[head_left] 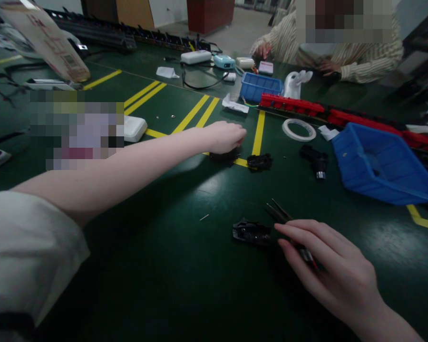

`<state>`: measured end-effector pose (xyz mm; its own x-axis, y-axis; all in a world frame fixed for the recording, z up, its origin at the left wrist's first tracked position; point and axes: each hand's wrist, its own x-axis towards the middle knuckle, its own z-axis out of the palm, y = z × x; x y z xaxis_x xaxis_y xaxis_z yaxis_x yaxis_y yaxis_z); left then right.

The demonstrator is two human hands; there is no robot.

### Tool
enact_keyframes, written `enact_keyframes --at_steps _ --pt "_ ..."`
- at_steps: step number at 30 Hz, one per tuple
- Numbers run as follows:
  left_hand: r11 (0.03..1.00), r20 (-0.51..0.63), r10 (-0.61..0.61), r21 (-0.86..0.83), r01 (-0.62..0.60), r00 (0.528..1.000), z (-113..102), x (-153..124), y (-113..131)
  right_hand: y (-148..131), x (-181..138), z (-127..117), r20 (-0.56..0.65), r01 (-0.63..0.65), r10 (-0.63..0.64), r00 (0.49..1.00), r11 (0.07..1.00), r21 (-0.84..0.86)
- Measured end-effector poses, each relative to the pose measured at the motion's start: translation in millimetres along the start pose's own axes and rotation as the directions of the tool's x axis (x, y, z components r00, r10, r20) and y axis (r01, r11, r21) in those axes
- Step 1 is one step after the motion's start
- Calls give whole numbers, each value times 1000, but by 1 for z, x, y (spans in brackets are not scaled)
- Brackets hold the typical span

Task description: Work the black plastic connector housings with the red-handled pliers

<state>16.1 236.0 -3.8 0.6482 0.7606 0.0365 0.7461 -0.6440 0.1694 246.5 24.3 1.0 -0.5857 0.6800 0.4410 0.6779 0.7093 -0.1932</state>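
Observation:
My left hand (228,137) is stretched far forward with its fingers curled down at a dark part (224,156). The fingertips are hidden, so what they grip cannot be seen. Just right of it lies a small black moulded part (259,162). My right hand (333,266) is closed round a pair of tweezers (280,212), whose two tips point forward and stand apart. Close by its fingertips, an open black plastic housing (251,232) rests on the green table (171,285). A thin metal pin (204,217) lies left of that housing.
A blue bin (388,161) stands at the right, beside a black part with a silver end (319,164) and a tape roll (299,129). Behind are a red strip (360,121) and a smaller blue bin (260,86). A person in a striped shirt (371,59) sits across the table.

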Motion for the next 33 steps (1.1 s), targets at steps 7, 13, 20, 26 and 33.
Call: enact_keyframes --at_steps 7,13,20,26,33 --pt "956 -241 21 -280 -90 970 -23 -3 -2 40 60 -6 19 -53 53 998 998 -21" --pt "980 -80 -10 -201 -6 997 -6 12 -21 88 141 44 162 -4 20 987 995 -99" --pt "966 -228 9 -250 -68 974 6 32 -26 86 170 71 352 -122 175 919 979 -166" --pt "878 -491 -55 -438 -192 869 -11 18 3 85 179 72 399 -118 163 902 984 -135" --pt "869 -529 59 -390 -305 846 -15 -1 23 123 181 38 116 -406 414 903 910 -87"
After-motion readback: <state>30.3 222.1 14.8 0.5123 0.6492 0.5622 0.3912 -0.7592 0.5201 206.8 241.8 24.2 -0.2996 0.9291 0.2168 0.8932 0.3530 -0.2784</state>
